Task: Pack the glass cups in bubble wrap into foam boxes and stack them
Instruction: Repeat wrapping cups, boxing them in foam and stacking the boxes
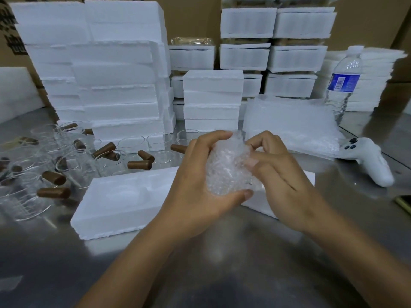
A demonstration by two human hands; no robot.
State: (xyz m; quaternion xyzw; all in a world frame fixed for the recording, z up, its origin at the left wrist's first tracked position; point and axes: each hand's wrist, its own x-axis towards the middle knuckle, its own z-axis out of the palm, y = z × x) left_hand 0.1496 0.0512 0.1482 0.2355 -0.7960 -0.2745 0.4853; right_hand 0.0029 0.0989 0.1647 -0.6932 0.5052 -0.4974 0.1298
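A bubble-wrapped glass cup [226,167] is held above the open foam box [124,201] in front of me. My left hand [195,174] grips the bundle from the left, thumb under it. My right hand [280,167] pinches the wrap on its right side with curled fingers. The foam box lies on the metal table with round hollows showing; its right end is hidden behind my hands. Several bare glass cups [73,165] with brown handles lie at the left. A pile of bubble wrap sheets [291,127] sits behind my right hand.
Tall stacks of white foam boxes [111,70] stand at the back left and centre [211,101], packed ones behind [273,52]. A water bottle [342,85], a white controller [369,158] and foam sheets [373,81] are at the right. A phone edge [403,202] shows far right.
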